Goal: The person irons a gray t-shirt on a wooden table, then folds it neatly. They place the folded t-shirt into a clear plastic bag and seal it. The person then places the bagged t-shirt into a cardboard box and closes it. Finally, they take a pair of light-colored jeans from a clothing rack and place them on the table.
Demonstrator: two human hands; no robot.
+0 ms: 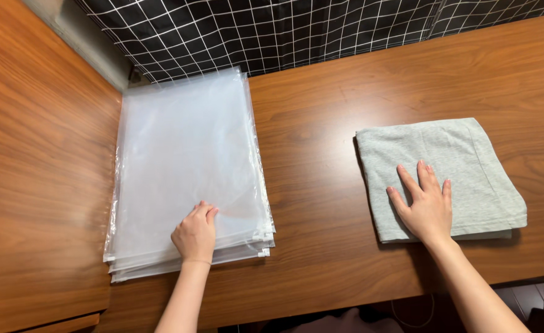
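The stack of clear zip bags lay in the left half of the frame, on the wooden table, its long side running from the upper centre down toward the lower left; the bags were frosted and see-through, with white zip sliders showing at the lower right corner of the pile. The left hand rested on the lower part of that stack, just above the zip edge; its fingers were curled inward and bunched on the top bag, though whether they pinched the plastic or only pressed on it could not be told. To the right of centre lay the folded grey cloth, squared up and flat on the table, well apart from the bags; the right hand lay palm down on its lower left part, fingers straight and spread wide, gripping nothing. Along the left edge of the frame stood a wooden side panel, touching the table; across the top of the frame hung a black fabric with a white grid, behind the far edge of the table.
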